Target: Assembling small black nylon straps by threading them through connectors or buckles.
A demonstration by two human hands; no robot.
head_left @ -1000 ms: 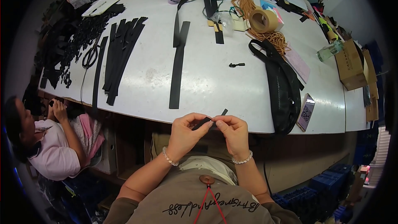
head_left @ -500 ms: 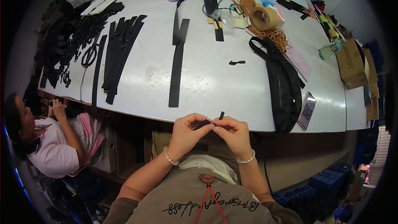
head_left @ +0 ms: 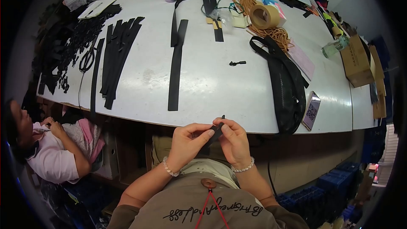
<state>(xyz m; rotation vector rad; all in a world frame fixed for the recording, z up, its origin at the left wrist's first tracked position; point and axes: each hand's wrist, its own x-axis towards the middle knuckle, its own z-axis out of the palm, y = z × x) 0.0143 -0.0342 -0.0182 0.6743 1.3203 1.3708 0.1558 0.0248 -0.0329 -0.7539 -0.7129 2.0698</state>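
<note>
In front of my body, just off the table's near edge, my left hand is closed on a narrow black strip, thumb on top. My right hand pinches the same strip from the other side, its fingertips touching those of my left. A small dark end pokes up past the right fingertips; whether it belongs to the strip or is a separate piece, I cannot tell. Beyond my hands lies a small black zipper pull on the white table.
Long black straps lie mid-table, with a stack of straps and scissors to the left. A black bag and a phone lie right. Tape and orange cord sit behind. Another person sits at left.
My hands have shifted slightly left and the right hand has turned more upright. More of the black strip now shows between them. The whole view has shifted a little.
</note>
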